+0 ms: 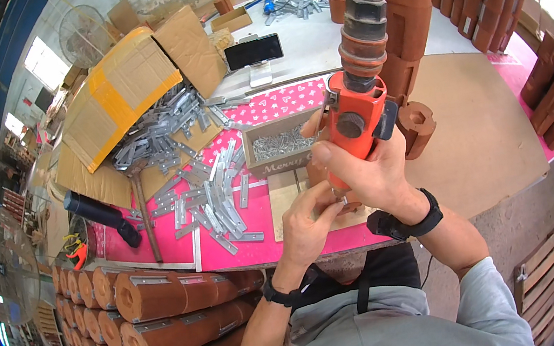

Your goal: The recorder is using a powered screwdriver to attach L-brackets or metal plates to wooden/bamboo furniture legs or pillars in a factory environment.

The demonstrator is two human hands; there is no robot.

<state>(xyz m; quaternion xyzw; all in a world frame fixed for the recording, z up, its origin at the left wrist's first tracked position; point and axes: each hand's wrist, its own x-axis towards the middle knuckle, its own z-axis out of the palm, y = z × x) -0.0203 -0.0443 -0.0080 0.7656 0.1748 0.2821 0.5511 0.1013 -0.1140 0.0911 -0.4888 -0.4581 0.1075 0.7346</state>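
My right hand (379,169) is wrapped around an orange power screwdriver (352,106) that points down, with a black ribbed sleeve (365,15) rising from its top. Close to the tool's tip, the fingers of my left hand (307,224) are pinched together; what they hold, if anything, is too small and hidden to name. Under my hands lies a pale wooden board (285,204), and part of a brown piece shows beside the fingertips. Just beyond the left hand stands a grey wooden box (283,165) holding many small screws (283,144).
Metal strips (220,195) lie scattered on the pink cloth (252,247), spilling from a cardboard box (123,88). A hammer (144,213) lies left of them. Brown cylinders (166,292) are stacked lower left; others (406,34) stand at right. A phone (253,51) rests on a stand.
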